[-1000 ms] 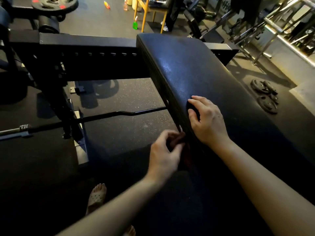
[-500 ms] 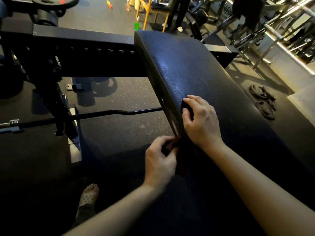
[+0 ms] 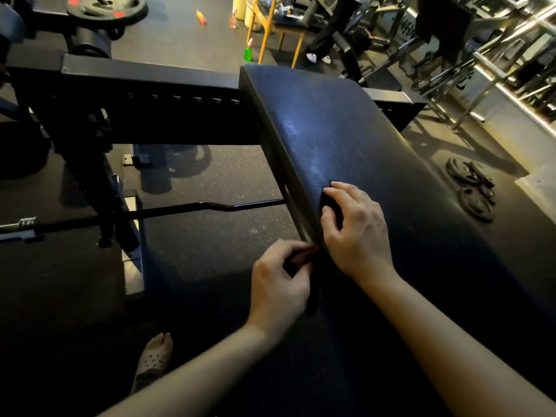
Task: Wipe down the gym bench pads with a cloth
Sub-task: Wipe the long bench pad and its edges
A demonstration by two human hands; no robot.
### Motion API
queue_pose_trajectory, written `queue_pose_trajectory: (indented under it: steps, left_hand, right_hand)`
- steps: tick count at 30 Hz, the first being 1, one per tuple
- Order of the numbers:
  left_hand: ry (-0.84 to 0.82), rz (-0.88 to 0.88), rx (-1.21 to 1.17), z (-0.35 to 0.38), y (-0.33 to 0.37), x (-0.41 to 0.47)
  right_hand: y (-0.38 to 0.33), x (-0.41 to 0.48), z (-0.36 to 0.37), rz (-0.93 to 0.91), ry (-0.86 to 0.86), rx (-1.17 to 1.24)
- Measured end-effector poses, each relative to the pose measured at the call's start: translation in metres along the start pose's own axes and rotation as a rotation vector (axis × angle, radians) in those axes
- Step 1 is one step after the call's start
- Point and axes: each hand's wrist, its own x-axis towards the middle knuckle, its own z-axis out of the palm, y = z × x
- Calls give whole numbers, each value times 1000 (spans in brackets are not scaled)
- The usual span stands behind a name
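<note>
The black padded gym bench (image 3: 346, 139) runs from the far centre down to the near right. My right hand (image 3: 358, 233) lies on the pad's left edge, its fingers curled over a dark wad of the cloth (image 3: 333, 207). Just below it, beside the pad's side wall, my left hand (image 3: 279, 281) pinches a dark reddish part of the cloth (image 3: 302, 256). A dark strip hangs down the pad's side under that hand. The cloth is hard to tell from the pad in the dim light.
A black steel frame (image 3: 144, 94) crosses behind the pad. A barbell (image 3: 156, 213) lies on the rubber floor to the left, and weight plates (image 3: 472, 188) to the right. My sandalled foot (image 3: 153, 359) stands near the bench. A yellow chair (image 3: 270, 28), a green bottle (image 3: 248, 52) and a person's legs are far back.
Both hands stay at the same spot on the pad's left edge, shifting only slightly. The view has drifted a little.
</note>
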Motion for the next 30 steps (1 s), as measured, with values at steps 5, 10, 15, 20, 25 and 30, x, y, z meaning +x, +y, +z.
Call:
queue_pose_trajectory:
  steps: [5,10,15,20,25,30]
  left_hand:
    - [212,-106,91,-4,-20,108]
    - [56,-97,13,2,-7,19]
    - [108,28,135,-5,-8,66]
    - [221,-47,221,-12,-20,127]
    - [-22,27,58,-1,2,8]
    - [153,-16,215,-6,-11,101]
  right_hand:
    - [0,1,2,-6,8,0]
    - [0,1,1,-5,2,-7]
    - [2,1,2,-11,9,-2]
    - [1,1,1,-6,9,9]
    - [2,3,2,-4,5,1]
    - [1,3,2,4,8,7]
